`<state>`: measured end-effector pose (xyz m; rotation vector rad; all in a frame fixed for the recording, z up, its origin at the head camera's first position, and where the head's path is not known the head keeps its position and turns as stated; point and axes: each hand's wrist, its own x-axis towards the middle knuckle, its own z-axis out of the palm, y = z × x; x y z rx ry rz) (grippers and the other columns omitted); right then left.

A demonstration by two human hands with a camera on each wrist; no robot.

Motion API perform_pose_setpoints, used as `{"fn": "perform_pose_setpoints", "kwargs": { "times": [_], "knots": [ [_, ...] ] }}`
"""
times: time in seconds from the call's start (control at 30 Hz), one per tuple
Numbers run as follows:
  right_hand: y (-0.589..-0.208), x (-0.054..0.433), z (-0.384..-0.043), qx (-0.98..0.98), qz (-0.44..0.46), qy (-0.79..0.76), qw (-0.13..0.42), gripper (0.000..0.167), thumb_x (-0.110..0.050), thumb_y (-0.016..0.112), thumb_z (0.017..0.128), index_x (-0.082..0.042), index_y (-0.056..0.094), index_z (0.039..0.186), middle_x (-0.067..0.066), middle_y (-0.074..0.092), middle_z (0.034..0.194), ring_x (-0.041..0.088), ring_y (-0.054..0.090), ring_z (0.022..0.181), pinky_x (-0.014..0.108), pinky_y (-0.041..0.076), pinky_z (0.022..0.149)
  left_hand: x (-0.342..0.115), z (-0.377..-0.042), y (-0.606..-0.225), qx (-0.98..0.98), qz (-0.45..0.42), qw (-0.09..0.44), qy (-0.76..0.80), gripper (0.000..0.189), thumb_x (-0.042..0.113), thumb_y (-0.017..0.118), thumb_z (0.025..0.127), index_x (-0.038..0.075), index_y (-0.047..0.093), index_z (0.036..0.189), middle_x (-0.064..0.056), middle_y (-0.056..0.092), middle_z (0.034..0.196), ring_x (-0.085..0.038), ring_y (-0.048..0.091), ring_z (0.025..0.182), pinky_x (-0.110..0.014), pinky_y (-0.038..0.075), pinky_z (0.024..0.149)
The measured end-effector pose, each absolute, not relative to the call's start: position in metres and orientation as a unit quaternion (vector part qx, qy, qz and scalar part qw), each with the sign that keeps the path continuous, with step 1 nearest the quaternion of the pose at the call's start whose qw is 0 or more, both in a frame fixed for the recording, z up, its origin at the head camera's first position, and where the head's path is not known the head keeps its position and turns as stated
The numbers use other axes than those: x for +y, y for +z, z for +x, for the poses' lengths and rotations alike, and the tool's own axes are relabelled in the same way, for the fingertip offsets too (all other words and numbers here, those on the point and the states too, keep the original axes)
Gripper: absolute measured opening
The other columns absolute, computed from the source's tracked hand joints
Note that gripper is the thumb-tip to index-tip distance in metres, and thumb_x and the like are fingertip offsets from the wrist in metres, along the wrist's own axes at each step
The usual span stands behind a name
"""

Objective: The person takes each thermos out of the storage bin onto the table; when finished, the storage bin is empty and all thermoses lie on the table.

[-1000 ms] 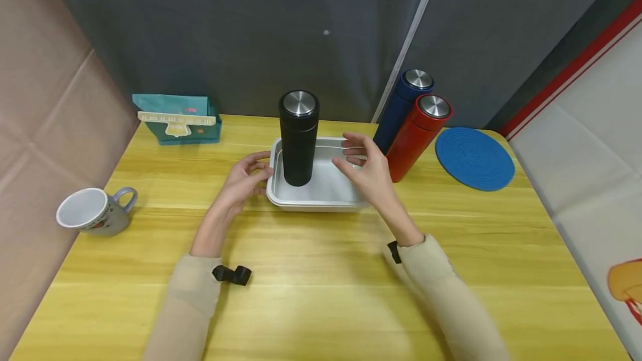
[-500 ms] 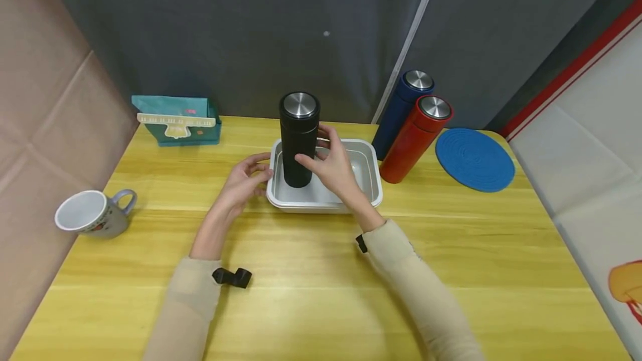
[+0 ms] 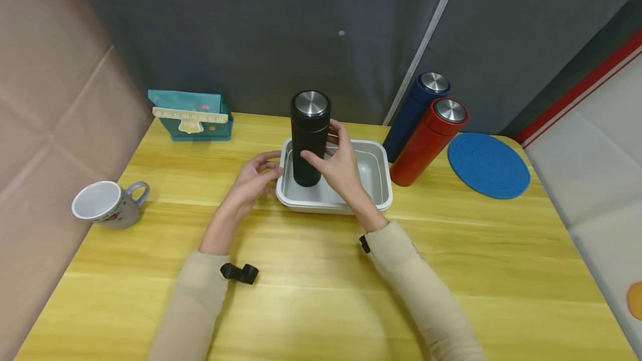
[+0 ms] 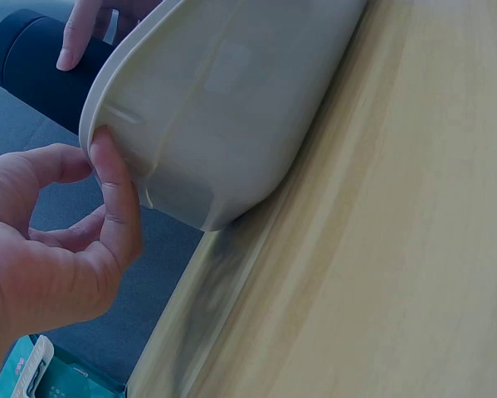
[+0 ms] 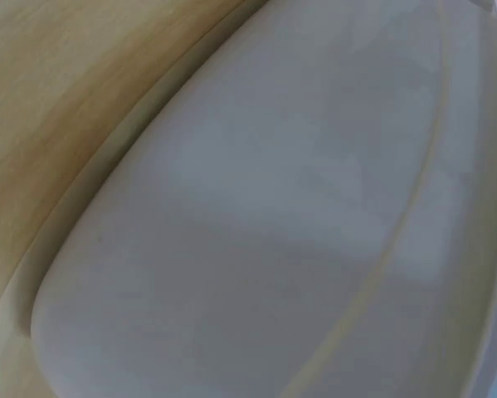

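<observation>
A black thermos flask (image 3: 309, 144) with a silver lid top stands upright in the left part of a white rectangular tray (image 3: 383, 183). My right hand (image 3: 343, 166) grips its right side, thumb across the front and fingers behind. In the left wrist view, the right thumb lies along the dark flask (image 4: 45, 75). At the tray's left end, my left hand (image 3: 253, 180) holds the rim with curled fingers. Its thumb (image 4: 119, 199) and index finger meet at the rim in the left wrist view. Only the tray's outer wall (image 5: 256, 215) fills the right wrist view.
Right of the tray stand a blue thermos flask (image 3: 412, 116) and a red one (image 3: 426, 146), with a round blue mat (image 3: 489, 166) beyond. A clipped teal bag (image 3: 193, 118) stands at the back left. A patterned mug (image 3: 117, 208) sits at the left edge.
My right hand has moved left from the tray's right end and taken hold of the black thermos flask. The left hand stays at the rim. The head view has shifted slightly.
</observation>
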<state>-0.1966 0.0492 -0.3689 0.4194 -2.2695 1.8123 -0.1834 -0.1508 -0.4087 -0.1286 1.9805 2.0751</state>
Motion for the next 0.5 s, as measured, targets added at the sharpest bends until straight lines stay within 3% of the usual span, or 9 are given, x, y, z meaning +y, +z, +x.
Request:
{"fn": "perform_pose_setpoints", "kwargs": {
  "times": [0.5],
  "knots": [
    [-0.3698, 0.0538, -0.1904, -0.781, 0.147, 0.594, 0.126, 0.073, -0.015, 0.084, 0.075, -0.004, 0.044, 0.135, 0.01, 0.053, 0.124, 0.023, 0.055, 0.108, 0.04, 0.052, 0.088, -0.1497, -0.1843, -0.4086, 0.683, -0.05, 0.142, 0.714, 0.048, 0.008, 0.06, 0.094, 0.009, 0.046, 0.139, -0.013, 0.051, 0.113, -0.024, 0.057, 0.081, -0.027, 0.053, 0.06]
  ]
}}
